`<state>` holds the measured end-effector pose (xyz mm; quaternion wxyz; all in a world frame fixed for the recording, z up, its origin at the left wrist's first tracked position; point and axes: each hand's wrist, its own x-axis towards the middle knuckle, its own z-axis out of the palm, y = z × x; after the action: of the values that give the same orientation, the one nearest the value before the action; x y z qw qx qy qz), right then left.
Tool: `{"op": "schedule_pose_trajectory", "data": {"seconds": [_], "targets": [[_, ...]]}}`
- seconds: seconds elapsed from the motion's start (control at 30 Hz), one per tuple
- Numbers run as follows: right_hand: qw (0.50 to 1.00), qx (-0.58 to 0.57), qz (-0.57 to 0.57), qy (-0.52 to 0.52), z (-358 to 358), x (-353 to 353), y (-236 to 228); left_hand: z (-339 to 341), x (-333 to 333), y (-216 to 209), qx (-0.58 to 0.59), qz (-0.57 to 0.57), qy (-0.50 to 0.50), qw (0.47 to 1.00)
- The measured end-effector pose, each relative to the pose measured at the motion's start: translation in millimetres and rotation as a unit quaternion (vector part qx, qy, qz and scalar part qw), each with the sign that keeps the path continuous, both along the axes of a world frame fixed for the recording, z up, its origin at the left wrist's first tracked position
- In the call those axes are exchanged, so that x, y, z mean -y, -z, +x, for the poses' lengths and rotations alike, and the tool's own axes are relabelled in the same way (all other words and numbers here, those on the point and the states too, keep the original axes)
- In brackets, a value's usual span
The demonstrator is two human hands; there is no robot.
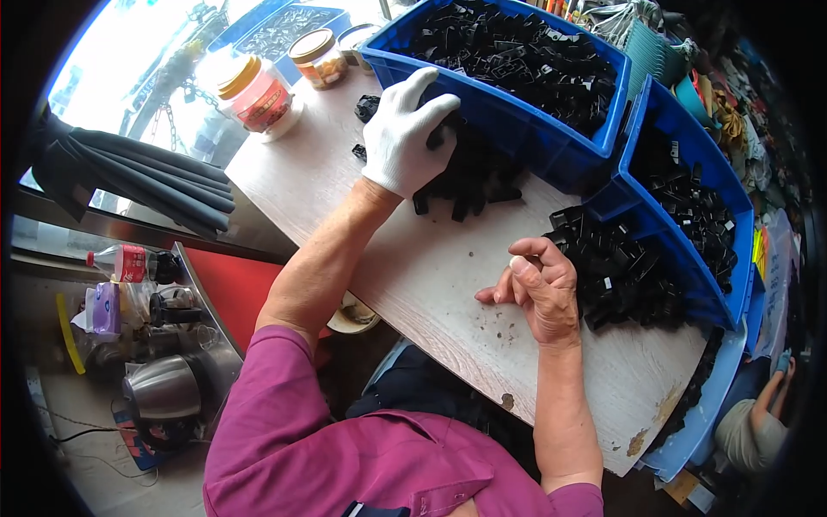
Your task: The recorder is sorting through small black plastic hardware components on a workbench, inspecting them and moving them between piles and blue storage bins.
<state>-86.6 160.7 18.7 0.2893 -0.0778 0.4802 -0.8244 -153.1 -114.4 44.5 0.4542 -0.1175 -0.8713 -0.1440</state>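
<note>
My left hand (403,142), in a white glove, is over a heap of small black plastic parts (469,177) in front of the blue bin. Its thumb and forefinger are spread apart, with no part plainly held; the other fingers are partly hidden. Bare and palm inward, my right hand (547,293) hovers above the table beside a second heap of black plastic parts (620,267). Its fingers are loosely bent and apart, and I see nothing in them. A few loose black pieces (368,108) lie left of the gloved hand.
A blue bin (517,129) full of black parts stands at the back, another blue bin (642,185) at the right. Lidded jars (258,95) stand at the table's far left. Dark crumbs dot the worn table (413,267). A kettle (164,388) is at lower left. Another person (754,422) is at far right.
</note>
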Motion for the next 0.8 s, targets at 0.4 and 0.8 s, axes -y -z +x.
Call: {"op": "schedule_pose_trajectory", "data": {"seconds": [0.4,0.8], "targets": [[1.000,-0.005,-0.009,-0.013,-1.2,-0.5,4.5,2.8,-7.2,7.2,-0.004,-0.022,-0.014,1.000],[1.000,0.016,0.005,-0.021,0.3,-1.4,-6.8,-1.7,-32.8,-40.1,-0.026,0.020,0.084,0.996]]}}
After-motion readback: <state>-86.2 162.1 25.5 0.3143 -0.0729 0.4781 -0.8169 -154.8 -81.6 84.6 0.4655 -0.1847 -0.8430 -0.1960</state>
